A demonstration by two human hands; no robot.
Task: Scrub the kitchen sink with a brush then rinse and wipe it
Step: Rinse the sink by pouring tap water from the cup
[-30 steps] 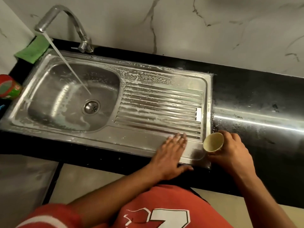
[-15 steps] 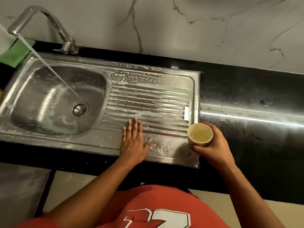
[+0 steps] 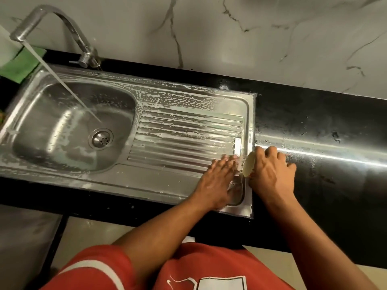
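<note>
The steel sink point(image 3: 159, 185) has a bowl on the left and a ribbed drainboard point(image 3: 184, 139) on the right, with white soap film across it. My right hand point(image 3: 272, 174) grips a small yellowish cup point(image 3: 249, 165) tipped on its side at the drainboard's right edge, and water pours from it. My left hand point(image 3: 217, 181) lies flat with straight fingers on the drainboard's near right corner, fingertips under the poured water. The tap point(image 3: 62, 28) runs a stream into the bowl near the drain point(image 3: 101, 138). No brush is in view.
A green cloth point(image 3: 19, 65) lies on the counter behind the sink's left corner. The black counter point(image 3: 324, 143), wet and glossy, stretches to the right. A marble wall stands behind. The counter's front edge runs just below the sink.
My left hand slid right from the middle of the drainboard to its right corner. My right hand tipped the cup from upright onto its side, so water now pours out.
</note>
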